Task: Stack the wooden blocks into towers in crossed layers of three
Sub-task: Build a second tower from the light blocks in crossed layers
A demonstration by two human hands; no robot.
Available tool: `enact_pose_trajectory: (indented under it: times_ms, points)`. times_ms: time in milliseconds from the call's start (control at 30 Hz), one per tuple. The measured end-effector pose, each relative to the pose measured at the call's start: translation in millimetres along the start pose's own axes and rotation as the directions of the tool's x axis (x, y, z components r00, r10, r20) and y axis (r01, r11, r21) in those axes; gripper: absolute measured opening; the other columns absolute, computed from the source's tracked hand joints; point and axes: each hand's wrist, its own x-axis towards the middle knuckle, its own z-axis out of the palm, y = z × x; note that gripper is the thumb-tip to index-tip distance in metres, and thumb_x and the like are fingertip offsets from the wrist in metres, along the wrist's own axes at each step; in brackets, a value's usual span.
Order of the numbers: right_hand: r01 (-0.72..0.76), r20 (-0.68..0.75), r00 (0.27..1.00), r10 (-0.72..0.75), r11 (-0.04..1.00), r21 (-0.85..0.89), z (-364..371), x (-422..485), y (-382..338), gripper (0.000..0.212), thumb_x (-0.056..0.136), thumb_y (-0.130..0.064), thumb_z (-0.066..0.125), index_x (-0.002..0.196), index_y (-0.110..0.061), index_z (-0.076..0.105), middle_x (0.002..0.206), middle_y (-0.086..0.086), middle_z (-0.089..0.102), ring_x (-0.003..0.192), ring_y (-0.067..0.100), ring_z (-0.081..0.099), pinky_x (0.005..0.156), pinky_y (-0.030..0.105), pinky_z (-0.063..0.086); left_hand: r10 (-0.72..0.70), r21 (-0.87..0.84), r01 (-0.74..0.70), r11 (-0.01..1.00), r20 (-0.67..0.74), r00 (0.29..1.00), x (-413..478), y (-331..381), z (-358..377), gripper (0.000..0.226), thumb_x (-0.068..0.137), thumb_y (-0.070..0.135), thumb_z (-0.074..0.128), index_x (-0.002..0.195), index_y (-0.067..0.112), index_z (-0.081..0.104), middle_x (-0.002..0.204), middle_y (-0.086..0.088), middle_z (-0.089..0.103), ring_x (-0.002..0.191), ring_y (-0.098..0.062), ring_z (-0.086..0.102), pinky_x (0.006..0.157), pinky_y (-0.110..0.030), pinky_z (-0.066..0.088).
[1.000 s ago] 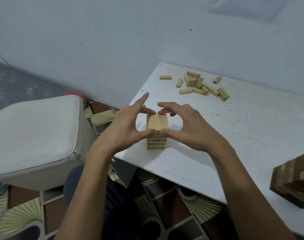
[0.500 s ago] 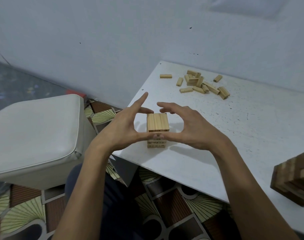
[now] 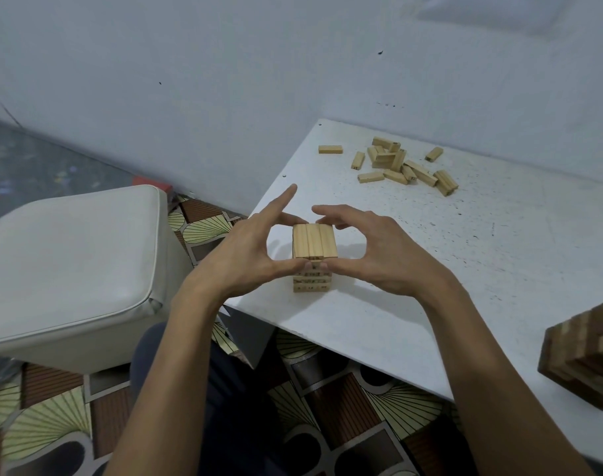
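The left hand (image 3: 248,255) and the right hand (image 3: 379,259) are bare, and both arms (image 3: 176,355) are bare too, from the wrists back as far as can be seen. The fingers (image 3: 279,205) are long and thin, and the arms are slim. Below the hands, between the two arms, the person wears dark blue trousers (image 3: 231,400) made of plain cloth.

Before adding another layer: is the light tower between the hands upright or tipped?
Upright: the tower stands straight on the table, layers flush, left hand and right hand holding it.
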Motion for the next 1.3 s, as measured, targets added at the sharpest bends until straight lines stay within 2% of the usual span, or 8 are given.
enact_pose_trajectory:
  times_ms: [267, 467, 600, 700, 767, 933, 1100, 1300]
  points:
    - [-0.001, -0.013, 1.0, 0.001, 1.0, 0.003, 1, 0, 0, 0.071, 0.083, -0.04, 0.075, 0.144, -0.042, 0.04, 0.134, -0.02, 0.054, 0.124, 0.008, 0.047, 0.102, 0.037, 0.04, 0.014, -0.021, -0.014, 1.0, 0.007, 1.0, -1, 3, 0, 0.099, 0.08, 0.044, 0.076, 0.155, 0.042, 0.012, 0.14, 0.024, 0.051, 0.139, -0.013, 0.037, 0.113, -0.042, 0.031]
    - [0.017, -0.03, 0.999, -0.016, 1.0, 0.015, 5, -2, 1, 0.078, 0.082, -0.05, 0.073, 0.148, -0.046, 0.032, 0.15, -0.022, 0.04, 0.133, 0.005, 0.041, 0.104, 0.03, 0.034, 0.052, -0.06, -0.051, 0.997, 0.005, 0.999, 0, 0, 2, 0.103, 0.075, 0.055, 0.076, 0.155, 0.045, 0.011, 0.141, 0.024, 0.05, 0.135, 0.0, 0.04, 0.109, -0.031, 0.031]
    - [-0.009, -0.128, 0.991, 0.044, 0.965, 0.264, 16, -10, 3, 0.072, 0.09, -0.047, 0.062, 0.153, -0.039, 0.028, 0.156, -0.021, 0.031, 0.14, -0.002, 0.031, 0.117, 0.031, 0.029, 0.019, -0.238, -0.033, 0.971, -0.06, 0.998, -6, -7, 12, 0.094, 0.075, 0.07, 0.062, 0.154, 0.046, 0.017, 0.146, 0.024, 0.045, 0.132, 0.009, 0.041, 0.114, -0.036, 0.033]
    - [-0.046, -0.225, 0.951, 0.211, 0.819, 0.572, 35, -17, -2, 0.067, 0.093, -0.058, 0.043, 0.154, -0.034, 0.029, 0.157, -0.022, 0.031, 0.141, -0.007, 0.029, 0.121, 0.032, 0.024, -0.112, -0.462, -0.004, 0.887, -0.225, 0.968, -12, -1, 35, 0.076, 0.088, 0.065, 0.048, 0.154, 0.035, 0.027, 0.148, 0.02, 0.045, 0.134, 0.009, 0.04, 0.116, -0.033, 0.033]
    - [-0.044, -0.254, 0.925, 0.281, 0.746, 0.665, 50, -19, -7, 0.071, 0.091, -0.071, 0.03, 0.154, -0.037, 0.028, 0.157, -0.024, 0.03, 0.142, -0.008, 0.025, 0.123, 0.036, 0.019, -0.216, -0.583, 0.004, 0.812, -0.295, 0.931, -16, 11, 54, 0.069, 0.094, 0.064, 0.034, 0.154, 0.031, 0.029, 0.151, 0.018, 0.043, 0.137, 0.008, 0.036, 0.12, -0.031, 0.028]
    - [-0.026, -0.247, 0.921, 0.301, 0.681, 0.732, 77, -22, -15, 0.086, 0.081, -0.088, 0.022, 0.153, -0.042, 0.021, 0.159, -0.027, 0.022, 0.144, -0.01, 0.017, 0.125, 0.038, 0.012, -0.31, -0.671, 0.023, 0.741, -0.312, 0.898, -22, 29, 85, 0.068, 0.096, 0.061, 0.015, 0.156, 0.03, 0.02, 0.16, 0.02, 0.024, 0.143, 0.013, 0.018, 0.122, -0.021, 0.013]
    - [-0.012, -0.23, 0.931, 0.283, 0.654, 0.757, 86, -22, -24, 0.081, 0.085, -0.08, 0.02, 0.155, -0.038, 0.016, 0.16, -0.026, 0.017, 0.144, -0.013, 0.014, 0.125, 0.035, 0.012, -0.323, -0.699, 0.011, 0.715, -0.315, 0.892, -21, 33, 90, 0.068, 0.097, 0.059, 0.013, 0.157, 0.029, 0.017, 0.161, 0.021, 0.019, 0.143, 0.014, 0.015, 0.118, -0.013, 0.012]
    - [-0.02, -0.201, 0.939, 0.28, 0.626, 0.78, 92, -21, -25, 0.082, 0.083, -0.082, 0.021, 0.154, -0.044, 0.015, 0.16, -0.021, 0.023, 0.145, -0.005, 0.021, 0.124, 0.037, 0.019, -0.311, -0.665, 0.055, 0.745, -0.273, 0.911, -24, 42, 90, 0.069, 0.094, 0.055, 0.013, 0.157, 0.029, 0.017, 0.163, 0.016, 0.018, 0.117, 0.04, 0.015, 0.093, 0.011, 0.014]
